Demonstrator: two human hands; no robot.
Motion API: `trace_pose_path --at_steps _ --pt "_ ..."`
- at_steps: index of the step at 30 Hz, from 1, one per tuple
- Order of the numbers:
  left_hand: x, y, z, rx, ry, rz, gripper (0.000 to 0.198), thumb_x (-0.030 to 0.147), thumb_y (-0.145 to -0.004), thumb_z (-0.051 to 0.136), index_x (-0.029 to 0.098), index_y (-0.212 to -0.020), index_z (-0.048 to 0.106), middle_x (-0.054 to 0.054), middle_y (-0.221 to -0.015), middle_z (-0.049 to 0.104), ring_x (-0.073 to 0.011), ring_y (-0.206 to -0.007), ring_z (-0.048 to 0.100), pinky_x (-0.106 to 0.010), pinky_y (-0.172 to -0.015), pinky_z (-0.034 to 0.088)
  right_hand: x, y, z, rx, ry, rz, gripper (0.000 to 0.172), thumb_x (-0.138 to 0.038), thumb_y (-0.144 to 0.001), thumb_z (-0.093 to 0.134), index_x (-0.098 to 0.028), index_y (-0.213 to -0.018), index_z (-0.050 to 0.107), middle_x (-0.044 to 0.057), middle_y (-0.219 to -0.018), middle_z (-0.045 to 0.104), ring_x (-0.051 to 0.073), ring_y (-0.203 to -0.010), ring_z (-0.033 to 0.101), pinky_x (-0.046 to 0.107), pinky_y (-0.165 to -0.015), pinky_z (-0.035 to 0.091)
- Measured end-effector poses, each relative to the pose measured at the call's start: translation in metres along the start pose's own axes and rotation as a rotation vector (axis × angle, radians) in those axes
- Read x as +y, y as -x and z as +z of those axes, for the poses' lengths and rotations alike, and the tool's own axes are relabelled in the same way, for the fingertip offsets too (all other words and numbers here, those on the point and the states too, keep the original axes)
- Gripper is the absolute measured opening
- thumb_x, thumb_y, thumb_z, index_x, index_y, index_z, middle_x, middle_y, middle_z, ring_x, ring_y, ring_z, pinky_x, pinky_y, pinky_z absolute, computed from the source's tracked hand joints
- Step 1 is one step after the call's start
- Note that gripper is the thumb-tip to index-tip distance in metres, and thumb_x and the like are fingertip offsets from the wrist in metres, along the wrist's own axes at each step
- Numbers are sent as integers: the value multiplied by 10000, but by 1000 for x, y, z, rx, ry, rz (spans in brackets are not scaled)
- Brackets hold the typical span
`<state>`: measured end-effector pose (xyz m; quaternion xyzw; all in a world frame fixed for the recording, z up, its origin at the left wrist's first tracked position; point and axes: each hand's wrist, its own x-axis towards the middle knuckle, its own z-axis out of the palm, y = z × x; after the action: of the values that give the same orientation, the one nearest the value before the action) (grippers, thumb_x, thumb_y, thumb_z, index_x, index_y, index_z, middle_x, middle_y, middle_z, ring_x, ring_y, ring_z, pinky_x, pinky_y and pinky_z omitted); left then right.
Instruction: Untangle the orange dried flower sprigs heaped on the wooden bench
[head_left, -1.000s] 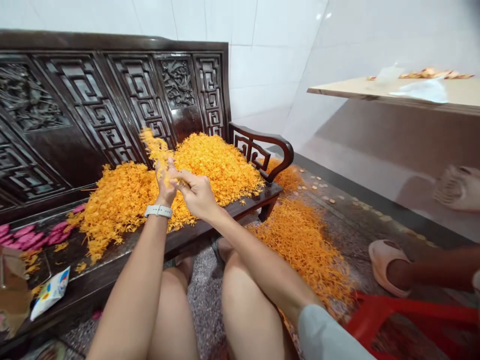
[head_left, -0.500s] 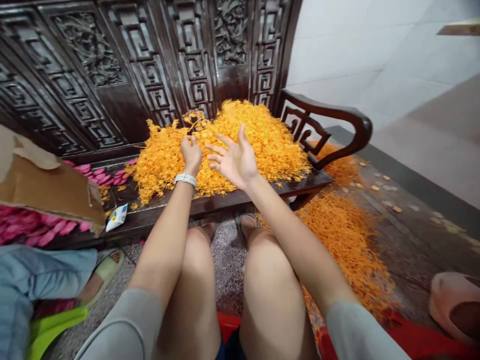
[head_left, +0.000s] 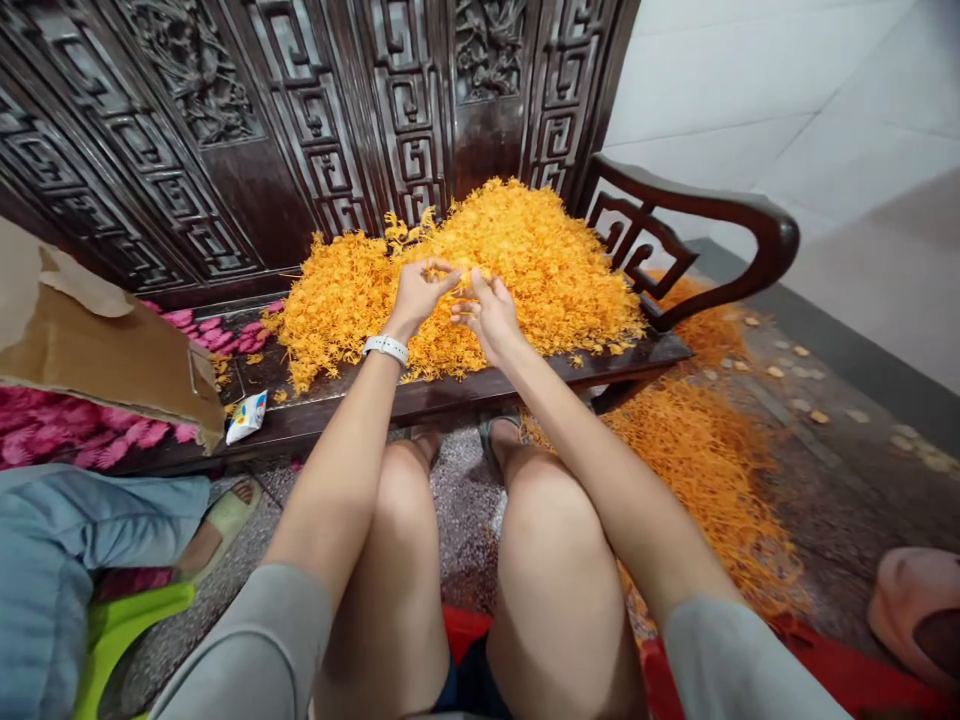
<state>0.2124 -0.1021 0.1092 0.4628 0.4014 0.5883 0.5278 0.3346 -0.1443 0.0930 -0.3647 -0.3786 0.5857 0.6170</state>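
A big heap of orange flower-like pieces (head_left: 555, 270), seemingly artificial, lies on the dark wooden bench (head_left: 420, 400) in front of me. My left hand (head_left: 421, 295), with a pale watch (head_left: 386, 348) on its wrist, is over the front of the heap. Its thumb and fingers pinch together, seemingly on a small orange flower piece that blends with the heap. Close beside it, my right hand (head_left: 491, 318) has its thumb against the curled forefinger, the other fingers loosely bent. What lies in that pinch is too small to make out.
A cardboard box (head_left: 112, 345) stands at left among pink pieces (head_left: 67, 430). Beside it lies a small white packet (head_left: 247, 416). The bench's curved armrest (head_left: 772, 235) rises at right. Orange strands (head_left: 690, 490) cover the floor below. A neighbouring person's jeans leg (head_left: 112, 515) is at left.
My right hand was open with spread fingers; it has now closed into a pinch. Both hands have come together over the heap, and the view has shifted slightly.
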Motion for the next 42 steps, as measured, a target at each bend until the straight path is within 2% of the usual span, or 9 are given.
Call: trace_pose_path --at_steps 6,10,14,18,24,28,32,37,42 --pt "-3 2 -3 -245 -227 -16 228 308 -988 695 159 -818 663 -18 -632 630 -92 -468 582 -181 -438 374 12 -7 -9 62 287 -157 223 -457 -997 612 -253 -966 529 -55 -653 485 110 -498 436 276 -498 393" --pt "6 9 -1 -173 -42 -184 329 507 -1052 543 192 -994 618 -56 -798 724 -121 -532 686 -192 -477 484 11 -7 -19 156 325 -171 144 -295 -969 607 -244 -889 499 -66 -654 498 104 -545 430 222 -512 351" --pt "5 13 7 -136 75 -226 207 379 -1087 489 208 -1031 593 -38 -854 727 -46 -435 539 -148 -433 398 5 -4 -21 199 90 -107 184 -275 -945 632 -250 -877 462 -84 -639 472 100 -522 404 211 -505 352" --pt "-5 21 25 -191 -194 -204 134 284 -992 627 191 -902 593 28 -689 614 -22 -366 296 -161 -377 195 -2 1 -21 177 -12 -90 102 -273 -934 599 -235 -899 511 -61 -711 548 105 -585 499 221 -586 461" --pt "-16 34 50 -168 -320 23 206 195 -710 820 174 -798 635 9 -704 624 -112 -663 588 -194 -615 468 5 4 -25 243 85 -152 231 -366 -894 721 -230 -899 535 -38 -819 618 128 -777 596 207 -663 475" --pt "-11 33 50 -207 -313 -3 415 240 -579 905 167 -906 660 42 -690 582 -86 -611 534 -177 -564 409 3 3 -26 286 -80 -204 180 -252 -906 701 -207 -890 528 -51 -801 577 98 -724 571 205 -689 481" --pt "-2 32 44 -346 -253 -188 448 378 -665 883 197 -986 628 70 -663 541 -30 -429 239 -203 -432 132 -11 1 -35 349 -228 -161 72 -172 -965 583 -201 -941 522 -54 -767 566 81 -624 535 204 -626 457" --pt "-1 26 41 -281 -367 -75 395 418 -643 912 169 -834 671 31 -622 549 -61 -468 298 -231 -455 175 -21 1 -52 362 -210 -110 151 -75 -963 489 -162 -908 600 -41 -702 554 70 -554 468 190 -536 370" --pt "-7 22 44 -378 -369 -27 368 448 -690 882 167 -709 645 48 -563 431 -75 -495 263 -243 -486 179 -25 5 -62 345 -193 -104 149 -61 -933 501 -168 -900 600 -36 -678 563 76 -556 476 189 -549 379"
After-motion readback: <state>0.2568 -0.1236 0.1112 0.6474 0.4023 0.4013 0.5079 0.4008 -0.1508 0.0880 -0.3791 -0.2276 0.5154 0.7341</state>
